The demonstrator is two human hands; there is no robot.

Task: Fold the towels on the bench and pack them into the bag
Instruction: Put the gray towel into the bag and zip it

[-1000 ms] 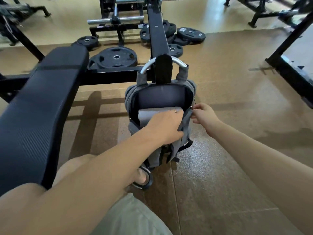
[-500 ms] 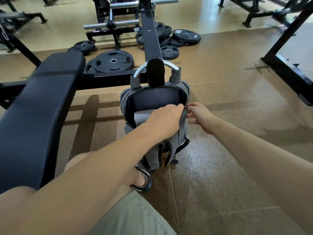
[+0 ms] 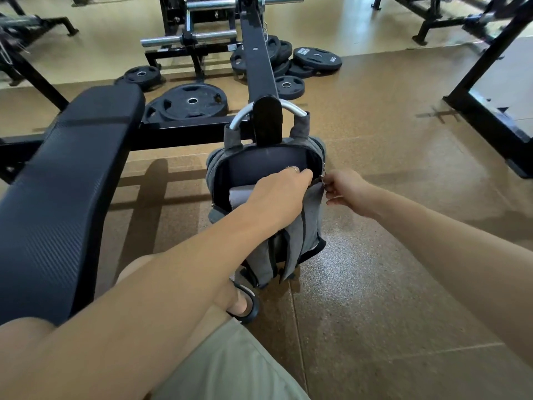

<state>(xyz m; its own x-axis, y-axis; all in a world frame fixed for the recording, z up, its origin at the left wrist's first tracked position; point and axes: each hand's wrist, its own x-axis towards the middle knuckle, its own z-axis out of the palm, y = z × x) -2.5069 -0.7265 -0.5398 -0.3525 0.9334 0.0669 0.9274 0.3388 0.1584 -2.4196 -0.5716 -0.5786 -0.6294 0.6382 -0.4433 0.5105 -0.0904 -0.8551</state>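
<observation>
Black weight plates (image 3: 189, 103) lie flat on the brown speckled floor (image 3: 375, 284), one large one just behind the frame and a heap of smaller ones (image 3: 302, 60) farther back to the right. A long black beam (image 3: 256, 59) runs away from the camera, ending in a rounded black cap (image 3: 267, 119). Steel bars (image 3: 190, 37) sit on a black rack (image 3: 196, 21) behind. Another black frame (image 3: 487, 90) stands at right. A black sandal (image 3: 248, 307) covers a foot.

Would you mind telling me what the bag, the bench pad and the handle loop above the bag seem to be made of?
Bag: grey woven fabric, matte and limp, judging by its soft folds. Bench pad: black vinyl or leatherette, going by the fine ribbed texture and dull sheen. Handle loop: probably bare metal, smooth, silvery and brightly reflective.
</observation>
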